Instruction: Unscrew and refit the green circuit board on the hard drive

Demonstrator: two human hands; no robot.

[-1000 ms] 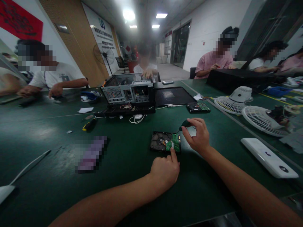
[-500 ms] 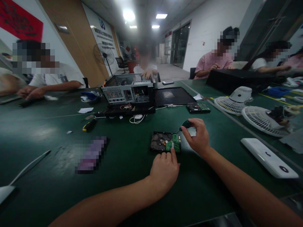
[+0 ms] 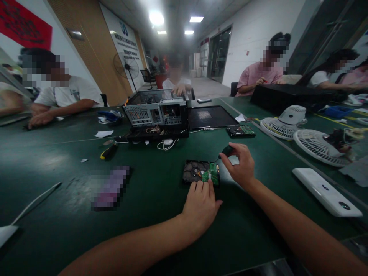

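Left hand has shifted since a second ago: curled fingers now reach forward to the hard drive, thumb stuck out right, index on its green board. Right hand, about where it was, pinches a dark screwdriver, shaft angled onto the board; tip contact I can't confirm. Drive's flat on the green table. I count two drives, two screwdrivers, two white fan grilles, one open computer case.
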